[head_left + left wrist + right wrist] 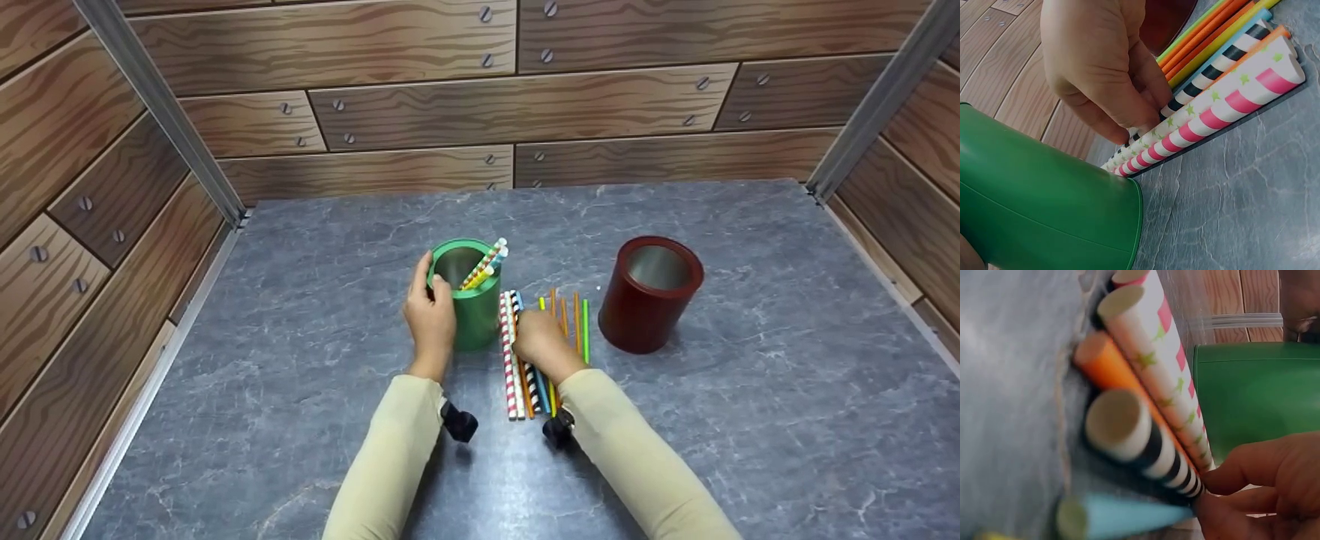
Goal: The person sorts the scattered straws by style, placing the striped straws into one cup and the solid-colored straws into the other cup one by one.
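My left hand [433, 322] holds the green can [478, 315] by its left side, thumb near the rim. Several paper straws [480, 270], some patterned and one yellow, lean inside the can. Just right of it, my right hand [546, 341] reaches down into a row of loose straws. Its thumb and fingertips pinch a black-and-white striped straw [1165, 458], still low among the others. A pink-striped straw [1207, 119], a green-starred straw [1216, 95] and an orange straw [1100, 360] lie beside it. A blue straw [1129, 516] is on its other side.
A dark red can [641, 307] stands upright right of the straws, open at the top. Orange straws [577, 315] and a green straw [586, 330] lie between it and my right hand. Wood-patterned walls [420, 112] enclose the grey marbled table [300, 315].
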A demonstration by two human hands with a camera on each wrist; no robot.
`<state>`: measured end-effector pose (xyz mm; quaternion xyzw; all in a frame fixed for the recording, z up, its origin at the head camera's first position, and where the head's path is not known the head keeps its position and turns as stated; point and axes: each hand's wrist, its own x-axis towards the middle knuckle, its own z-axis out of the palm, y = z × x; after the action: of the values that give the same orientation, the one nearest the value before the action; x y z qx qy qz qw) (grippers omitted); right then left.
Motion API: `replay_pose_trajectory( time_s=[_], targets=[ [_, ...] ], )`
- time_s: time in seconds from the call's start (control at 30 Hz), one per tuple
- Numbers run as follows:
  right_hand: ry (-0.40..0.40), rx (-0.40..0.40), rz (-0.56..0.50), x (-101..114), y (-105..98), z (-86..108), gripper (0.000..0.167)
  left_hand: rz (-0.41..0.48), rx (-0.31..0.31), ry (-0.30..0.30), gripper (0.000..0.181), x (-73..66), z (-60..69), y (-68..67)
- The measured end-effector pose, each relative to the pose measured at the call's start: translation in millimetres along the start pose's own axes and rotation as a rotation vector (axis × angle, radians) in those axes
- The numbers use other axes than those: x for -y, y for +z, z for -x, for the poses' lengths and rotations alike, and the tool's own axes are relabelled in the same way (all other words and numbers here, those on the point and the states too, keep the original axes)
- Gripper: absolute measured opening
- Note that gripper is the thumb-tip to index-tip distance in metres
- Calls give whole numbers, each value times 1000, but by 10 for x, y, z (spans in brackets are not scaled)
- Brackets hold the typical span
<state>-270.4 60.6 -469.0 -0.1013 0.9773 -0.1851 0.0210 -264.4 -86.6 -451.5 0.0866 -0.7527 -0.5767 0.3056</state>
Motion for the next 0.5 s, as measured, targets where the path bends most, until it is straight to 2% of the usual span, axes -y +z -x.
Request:
replay_pose_trajectory(
  time_s=[0.2, 0.27, 0.3, 0.37, 0.5],
  targets=[
    [-20, 15, 15, -22, 9, -33, 0, -1, -7, 4, 41, 6, -2, 7],
    [-16, 28, 38, -53, 60, -85, 0, 4, -6, 3, 41, 10, -3, 7],
    [-40, -6, 58, -95, 128, -119, 1, 5, -4, 3, 41, 12, -2, 6],
    [-35, 18, 98, -94, 160, -151, 3, 7, 2, 5, 41, 14, -1, 5],
    [-56, 23, 146, -38, 128, -115, 4, 7, 19, -1, 41, 13, 3, -1]
  ],
)
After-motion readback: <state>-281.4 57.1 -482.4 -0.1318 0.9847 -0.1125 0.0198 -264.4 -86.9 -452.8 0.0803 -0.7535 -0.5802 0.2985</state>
